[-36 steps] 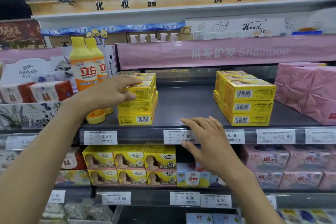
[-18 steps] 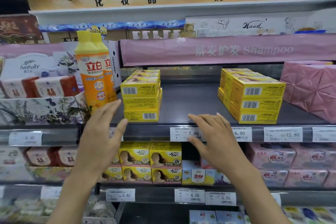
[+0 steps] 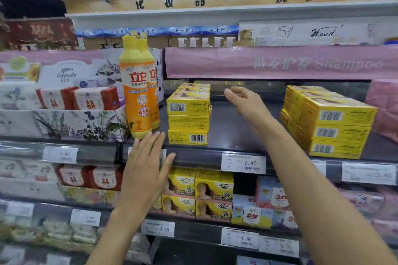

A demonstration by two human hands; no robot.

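Head view: left stack of yellow boxes [image 3: 188, 114] sits three high near the front of the dark shelf [image 3: 237, 133], just beside two orange bottles [image 3: 137, 92] on its left. Right hand [image 3: 243, 101] is up over the shelf just right of that stack, w/ fingers loosely bent and a bit apart, holding nothing (blurred, so can't tell if it touches the boxes). Left hand [image 3: 148, 163] is flat in front of the shelf edge, fingers straight and close together, thumb out, tips by the bottle base. Second yellow stack [image 3: 331, 122] stands well apart, far right. The 7.80 price tag [image 3: 243, 163] is btw the arms.
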